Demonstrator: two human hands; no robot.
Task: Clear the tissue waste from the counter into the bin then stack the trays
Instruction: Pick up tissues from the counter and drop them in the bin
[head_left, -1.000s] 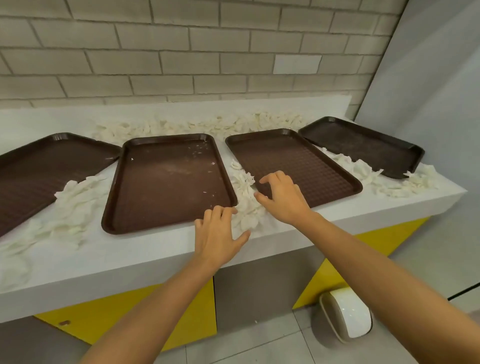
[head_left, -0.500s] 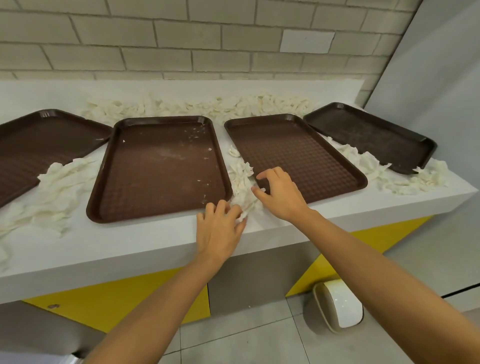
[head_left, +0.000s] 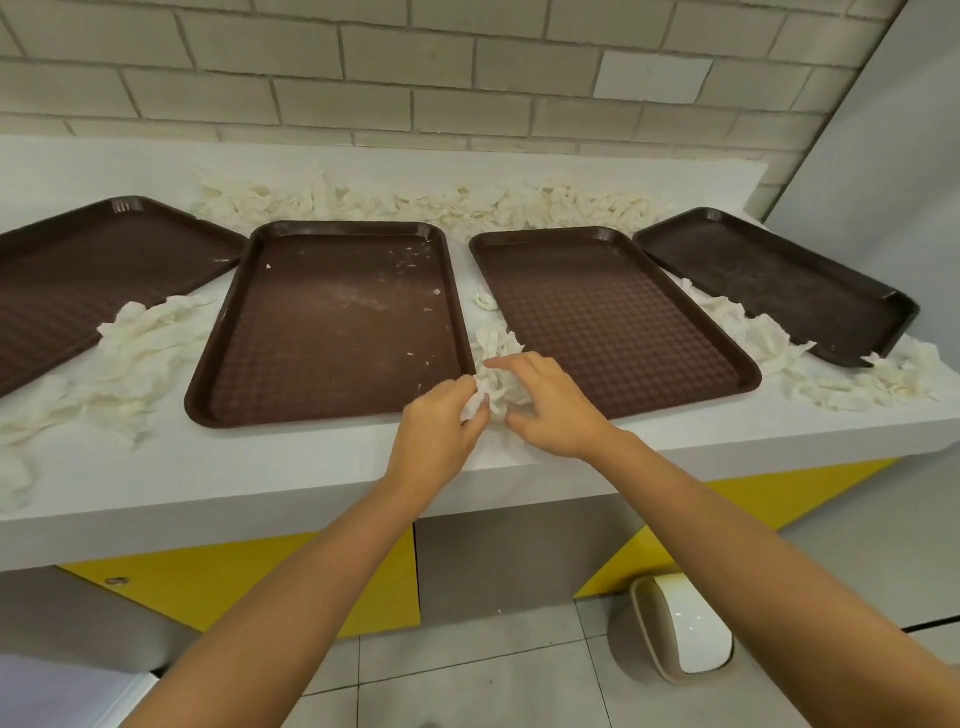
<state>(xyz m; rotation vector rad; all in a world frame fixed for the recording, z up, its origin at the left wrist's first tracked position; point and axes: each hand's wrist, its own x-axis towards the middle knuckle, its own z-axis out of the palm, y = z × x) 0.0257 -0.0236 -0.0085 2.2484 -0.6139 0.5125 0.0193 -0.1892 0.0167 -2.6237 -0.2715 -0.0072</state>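
A tissue wad (head_left: 496, 389) is gathered on the bench (head_left: 291, 467), in the gap between the second tray (head_left: 332, 332) and the third tray (head_left: 613, 322). It is gripped by the left hand (head_left: 436, 426), fingers curled round it, and clasped from the opposite side by the right hand (head_left: 556, 410). Small tissue scraps (head_left: 410, 262) are carried in the second tray. Loose tissue (head_left: 415, 200) is heaped along the wall. The bin (head_left: 680, 629) is stood on the floor below; its contents are hidden.
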